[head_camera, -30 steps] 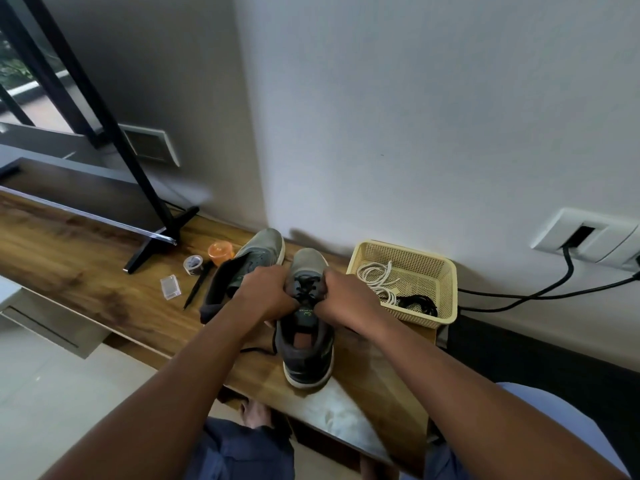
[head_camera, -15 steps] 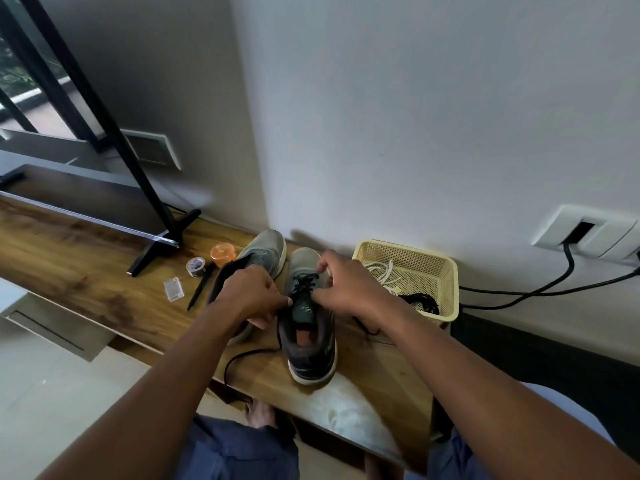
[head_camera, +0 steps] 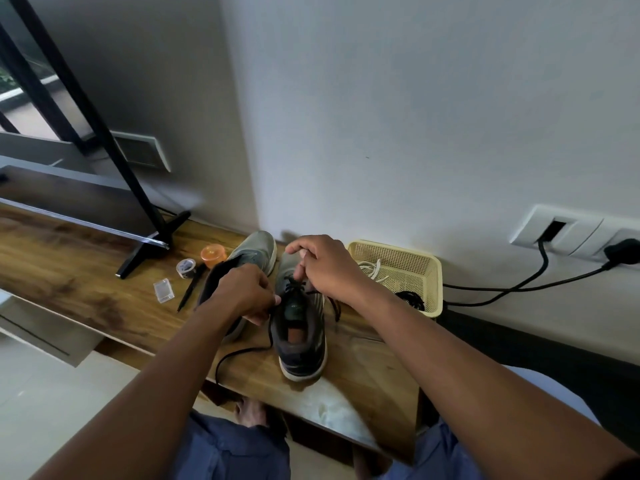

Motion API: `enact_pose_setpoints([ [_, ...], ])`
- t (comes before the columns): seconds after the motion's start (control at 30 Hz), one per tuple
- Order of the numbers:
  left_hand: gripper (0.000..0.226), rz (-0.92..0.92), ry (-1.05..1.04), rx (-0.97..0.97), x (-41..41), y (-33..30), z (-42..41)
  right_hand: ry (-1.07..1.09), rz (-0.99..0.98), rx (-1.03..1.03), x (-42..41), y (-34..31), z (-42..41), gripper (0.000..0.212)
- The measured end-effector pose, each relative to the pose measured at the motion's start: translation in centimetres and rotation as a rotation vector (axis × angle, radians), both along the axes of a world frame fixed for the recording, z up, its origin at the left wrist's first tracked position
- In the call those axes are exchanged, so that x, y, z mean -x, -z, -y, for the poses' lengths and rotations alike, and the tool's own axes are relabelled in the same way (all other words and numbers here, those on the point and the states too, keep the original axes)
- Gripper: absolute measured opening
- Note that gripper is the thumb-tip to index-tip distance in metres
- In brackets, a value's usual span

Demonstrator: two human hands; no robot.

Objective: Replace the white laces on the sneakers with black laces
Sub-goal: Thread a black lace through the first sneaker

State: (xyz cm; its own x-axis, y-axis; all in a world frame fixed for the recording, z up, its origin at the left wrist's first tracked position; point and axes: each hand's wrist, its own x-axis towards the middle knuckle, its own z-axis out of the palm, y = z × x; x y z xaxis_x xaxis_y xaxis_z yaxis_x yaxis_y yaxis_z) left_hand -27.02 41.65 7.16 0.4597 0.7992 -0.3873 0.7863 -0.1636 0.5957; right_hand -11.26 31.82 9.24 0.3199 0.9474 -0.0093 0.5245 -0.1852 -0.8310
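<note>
On the bench edge: right-hand sneaker (head_camera: pixel 300 327) sits heel toward you, toe to the wall, so the eyelet rows face up between your two hands.
Left hand (head_camera: pixel 242 295): fingers curled, pinching one run of the black lace (head_camera: pixel 242 353) just beside the shoe's collar; likely you hold it taut so the crossings stay snug.
Right hand (head_camera: pixel 325 268): fingers bent over the upper eyelets, pinching the other lace end; my read is you are threading or drawing it through.
Lace slack: loose black tail loops off the near edge of the wooden bench (head_camera: pixel 86 282), left free so it can feed.
Second sneaker (head_camera: pixel 254 252): parked just left of the first, touching or nearly so; your left hand covers its throat, so I cannot tell whether it is laced.
Basket (head_camera: pixel 431 271): just right of the shoes against the wall; holds white laces (head_camera: pixel 372 270) and a dark coil, probably the spare black lace (head_camera: pixel 412 299).
Hard to make out: which eyelet is in work, and your right fingertips' exact grip, hidden behind knuckles.
Small clutter: orange cap (head_camera: pixel 213 256), tape roll (head_camera: pixel 186 266), pen (head_camera: pixel 189 292), clear box (head_camera: pixel 163 290) left of the shoes, apart from the work.
</note>
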Motion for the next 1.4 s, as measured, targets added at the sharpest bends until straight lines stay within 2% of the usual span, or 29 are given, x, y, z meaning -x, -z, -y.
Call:
enact_pose_setpoints([
  [0.07,0.009,0.018,-0.019,-0.024,0.1,0.2,0.1,0.004,0.088,0.026,0.4,-0.4,0.0,0.028],
  [0.1,0.009,0.032,-0.037,-0.030,0.1,0.3,0.1,0.008,0.102,0.047,0.7,-0.7,-0.1,0.035],
  [0.17,0.008,0.050,-0.074,-0.028,0.1,0.7,0.0,0.007,0.062,0.089,1.1,-1.0,-0.2,0.051],
  [0.2,0.008,0.053,-0.087,-0.018,0.2,1.0,-0.2,-0.002,0.027,0.107,1.2,-0.9,-0.3,0.052],
  [0.4,0.008,0.134,-0.179,0.162,0.5,2.3,-1.4,-0.074,-0.071,0.221,1.2,1.2,-0.6,0.005],
  [0.53,0.009,0.181,-0.216,0.263,0.4,2.6,-1.7,-0.051,-0.121,0.149,0.8,1.8,-0.4,0.010],
  [0.63,0.007,0.193,-0.241,0.301,0.2,2.7,-1.8,0.007,-0.022,0.075,0.7,2.3,-0.3,0.009],
  [0.77,0.005,0.201,-0.242,0.344,0.4,2.5,-2.0,-0.014,0.121,0.098,1.5,3.5,0.2,0.013],
  [0.9,0.007,0.219,-0.244,0.405,0.6,2.3,-1.9,-0.032,0.351,0.029,2.5,3.8,0.1,0.008],
  [1.0,0.007,0.238,-0.241,0.426,0.6,2.3,-1.9,-0.016,0.446,-0.009,3.0,4.4,-0.1,0.008],
  [1.13,0.006,0.238,-0.242,0.416,0.5,2.3,-1.8,0.007,0.477,-0.015,3.3,5.3,-0.3,0.010],
  [1.4,0.004,0.243,-0.178,0.345,0.6,2.1,-1.9,0.019,0.418,0.032,3.2,5.7,-1.0,0.010],
])
